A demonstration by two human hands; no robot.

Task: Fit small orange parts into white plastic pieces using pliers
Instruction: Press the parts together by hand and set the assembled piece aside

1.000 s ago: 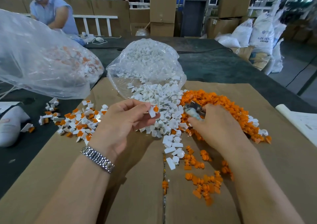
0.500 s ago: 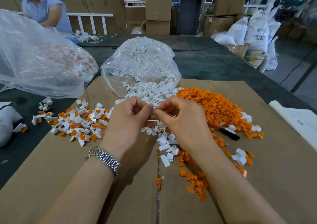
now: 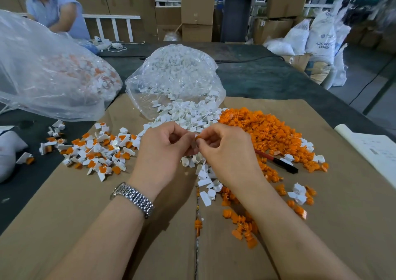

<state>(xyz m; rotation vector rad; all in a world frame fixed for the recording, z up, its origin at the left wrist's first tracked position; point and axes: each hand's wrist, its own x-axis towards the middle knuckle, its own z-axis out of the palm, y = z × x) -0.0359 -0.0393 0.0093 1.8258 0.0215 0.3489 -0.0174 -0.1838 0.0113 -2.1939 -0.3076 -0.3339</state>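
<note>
— What do we have on our far left?

— A big clear bag (image 3: 49,73) holding white and orange pieces, lying on the dark table (image 3: 267,78). Just right of it, on the cardboard sheet (image 3: 64,204), we see a scatter of assembled pieces (image 3: 100,151): white bodies with orange inserts showing.

— And further in?

— A smaller clear bag (image 3: 175,73) spills the white plastic pieces (image 3: 188,114) toward us, a loose heap of small pale blocks with thin tabs.

— Where are our hands?

— Together at the middle, above that heap's near edge. Our left hand (image 3: 162,151), a metal watch (image 3: 132,198) on its wrist, has its fingers curled in, thumb and forefinger pinching a white piece that is mostly hidden. Our right hand (image 3: 227,153) meets it fingertip to fingertip, pinching a small orange part (image 3: 198,138) at the white piece.

— Is the part seated?

— We cannot tell; the fingers cover the joint.

— And right of the hands?

— The orange parts (image 3: 263,129) lie in a broad pile touching the white heap. The pliers (image 3: 278,161) lie on the pile's near edge, beside our right hand, held by neither hand. More orange and white bits lie scattered nearer us.
</note>
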